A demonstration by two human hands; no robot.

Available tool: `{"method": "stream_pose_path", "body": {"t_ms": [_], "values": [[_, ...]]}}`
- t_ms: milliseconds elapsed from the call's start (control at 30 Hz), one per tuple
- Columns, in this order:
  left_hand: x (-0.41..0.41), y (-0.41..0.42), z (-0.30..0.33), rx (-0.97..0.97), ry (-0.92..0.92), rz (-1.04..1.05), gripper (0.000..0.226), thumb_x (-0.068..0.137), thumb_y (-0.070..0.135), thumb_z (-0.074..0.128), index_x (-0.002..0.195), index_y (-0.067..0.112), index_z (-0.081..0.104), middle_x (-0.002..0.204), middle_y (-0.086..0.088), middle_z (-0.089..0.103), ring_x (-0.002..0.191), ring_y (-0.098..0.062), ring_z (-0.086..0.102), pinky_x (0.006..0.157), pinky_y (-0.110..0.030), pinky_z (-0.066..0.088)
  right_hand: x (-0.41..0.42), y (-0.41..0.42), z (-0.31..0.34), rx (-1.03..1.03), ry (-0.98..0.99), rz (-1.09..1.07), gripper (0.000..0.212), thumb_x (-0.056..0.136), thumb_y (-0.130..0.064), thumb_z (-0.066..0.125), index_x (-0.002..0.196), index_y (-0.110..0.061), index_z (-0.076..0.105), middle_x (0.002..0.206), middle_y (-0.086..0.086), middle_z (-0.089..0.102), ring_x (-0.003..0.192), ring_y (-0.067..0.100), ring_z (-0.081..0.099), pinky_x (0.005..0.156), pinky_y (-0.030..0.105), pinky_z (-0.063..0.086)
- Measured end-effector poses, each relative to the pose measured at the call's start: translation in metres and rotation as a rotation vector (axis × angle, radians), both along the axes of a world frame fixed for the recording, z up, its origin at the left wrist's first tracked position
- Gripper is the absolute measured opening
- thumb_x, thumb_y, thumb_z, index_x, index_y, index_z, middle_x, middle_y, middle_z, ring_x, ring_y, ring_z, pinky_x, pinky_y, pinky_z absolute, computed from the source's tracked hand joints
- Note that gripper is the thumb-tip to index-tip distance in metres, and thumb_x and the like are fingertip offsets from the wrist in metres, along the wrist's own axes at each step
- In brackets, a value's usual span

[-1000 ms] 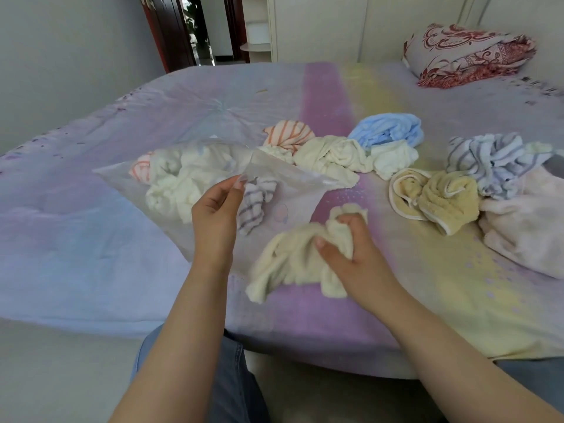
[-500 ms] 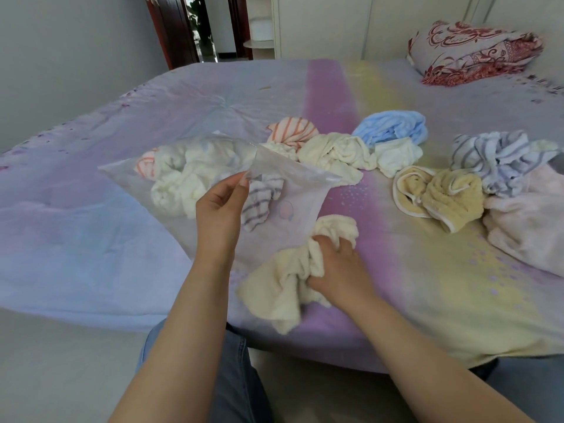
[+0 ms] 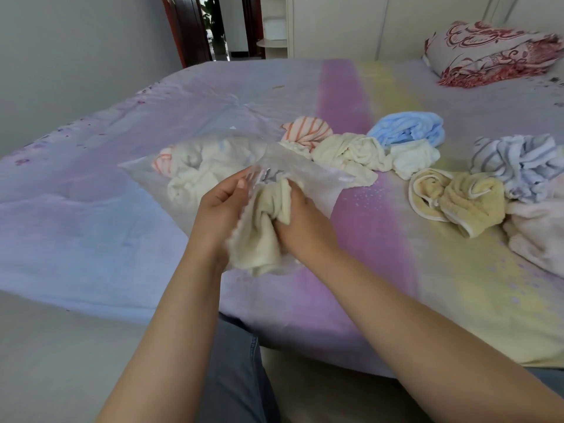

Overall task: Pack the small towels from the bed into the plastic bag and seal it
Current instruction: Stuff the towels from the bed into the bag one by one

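A clear plastic bag lies on the bed with several pale towels inside it. My left hand pinches the bag's open edge and holds it up. My right hand grips a cream towel and has its upper end inside the bag's mouth; the lower end hangs out toward me. Loose towels lie behind and to the right: an orange-striped towel, a cream one, a light blue towel, a yellow towel, a blue-striped towel.
The bed has a purple, blue and yellow cover; its near edge runs below my wrists. A pink cloth lies at the right edge. A red-patterned pillow sits at the far right. A doorway opens behind the bed.
My right hand lifted the cream towel off the bed and moved it left and up into the bag's mouth. My left hand stayed on the bag's edge.
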State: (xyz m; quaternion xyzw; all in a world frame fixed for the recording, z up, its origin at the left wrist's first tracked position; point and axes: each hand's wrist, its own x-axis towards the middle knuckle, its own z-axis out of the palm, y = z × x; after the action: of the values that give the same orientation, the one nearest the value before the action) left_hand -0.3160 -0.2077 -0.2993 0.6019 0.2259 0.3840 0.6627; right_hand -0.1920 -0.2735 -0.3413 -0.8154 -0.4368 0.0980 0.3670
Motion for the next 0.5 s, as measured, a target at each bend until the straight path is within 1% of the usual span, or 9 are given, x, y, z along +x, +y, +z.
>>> {"method": "stream_pose_path", "body": {"t_ms": [67,133,200,233,267,333,433,467,500], "values": [[-0.001,-0.003,0.002,0.061,0.008,0.045,0.027,0.104,0.015,0.047,0.118,0.023,0.069,0.12,0.007,0.073,0.119,-0.008,0.064,0.102,-0.027,0.048,0.01,0.025,-0.016,-0.279,-0.235,-0.08,0.08,0.086,-0.046,0.055,0.15,-0.035,0.007,0.137,0.014,0.042,0.12,0.033,0.045,0.097,0.042,0.038],[-0.001,-0.007,0.002,0.128,0.028,0.05,0.027,0.104,0.016,0.048,0.119,0.025,0.068,0.123,0.008,0.071,0.123,-0.005,0.061,0.104,-0.024,0.046,0.011,0.039,-0.033,-0.442,-0.3,-0.106,0.083,0.088,-0.054,0.051,0.151,-0.035,-0.001,0.151,0.021,0.023,0.134,0.038,0.028,0.109,0.045,0.025],[-0.003,-0.008,0.002,0.185,0.05,0.05,0.027,0.104,0.016,0.048,0.121,0.026,0.066,0.124,0.011,0.069,0.124,-0.002,0.059,0.102,-0.019,0.047,0.009,0.045,-0.043,-0.458,-0.184,-0.044,0.084,0.089,-0.062,0.045,0.149,-0.039,-0.009,0.158,0.023,-0.002,0.143,0.043,0.009,0.115,0.049,0.013],[-0.004,-0.007,0.001,0.201,0.06,0.051,0.027,0.104,0.016,0.048,0.122,0.027,0.066,0.124,0.011,0.069,0.125,-0.002,0.058,0.103,-0.02,0.047,0.01,0.044,-0.043,-0.426,-0.093,0.005,0.087,0.087,-0.063,0.046,0.148,-0.041,-0.013,0.158,0.021,-0.009,0.145,0.043,0.001,0.117,0.05,0.009],[-0.005,-0.005,-0.001,0.212,0.067,0.049,0.028,0.104,0.017,0.048,0.122,0.028,0.066,0.126,0.009,0.068,0.126,-0.003,0.057,0.105,-0.023,0.046,0.011,0.038,-0.04,-0.375,-0.021,0.047,0.09,0.085,-0.064,0.048,0.147,-0.043,-0.013,0.159,0.018,-0.011,0.146,0.04,-0.004,0.117,0.049,0.007],[-0.007,-0.001,-0.004,0.223,0.071,0.039,0.028,0.105,0.019,0.047,0.121,0.03,0.067,0.129,0.006,0.068,0.129,-0.006,0.056,0.11,-0.03,0.043,0.012,0.015,-0.031,-0.235,-0.014,0.084,0.085,0.084,-0.062,0.051,0.148,-0.045,-0.003,0.161,0.011,-0.001,0.148,0.03,-0.006,0.118,0.043,0.005],[-0.006,0.0,-0.007,0.215,0.038,0.023,0.028,0.105,0.021,0.046,0.124,0.028,0.066,0.132,0.007,0.066,0.131,-0.005,0.054,0.113,-0.032,0.041,0.006,-0.028,-0.028,-0.049,-0.131,0.086,0.053,0.09,-0.053,0.051,0.14,-0.047,0.035,0.158,-0.002,0.004,0.144,0.024,0.01,0.115,0.036,0.017],[-0.005,0.0,-0.008,0.202,0.021,0.017,0.028,0.105,0.019,0.046,0.125,0.026,0.065,0.134,0.008,0.065,0.131,-0.004,0.053,0.113,-0.03,0.041,0.004,-0.038,-0.031,-0.054,-0.15,0.13,0.047,0.092,-0.05,0.05,0.137,-0.047,0.041,0.158,-0.004,0.004,0.144,0.023,0.011,0.115,0.036,0.019],[-0.004,-0.001,-0.008,0.188,0.004,0.008,0.029,0.105,0.018,0.045,0.125,0.025,0.065,0.135,0.008,0.064,0.132,-0.003,0.053,0.113,-0.028,0.04,0.003,-0.043,-0.037,-0.098,-0.163,0.194,0.045,0.094,-0.048,0.047,0.138,-0.046,0.04,0.159,-0.004,0.003,0.145,0.022,0.01,0.116,0.035,0.018]]}}
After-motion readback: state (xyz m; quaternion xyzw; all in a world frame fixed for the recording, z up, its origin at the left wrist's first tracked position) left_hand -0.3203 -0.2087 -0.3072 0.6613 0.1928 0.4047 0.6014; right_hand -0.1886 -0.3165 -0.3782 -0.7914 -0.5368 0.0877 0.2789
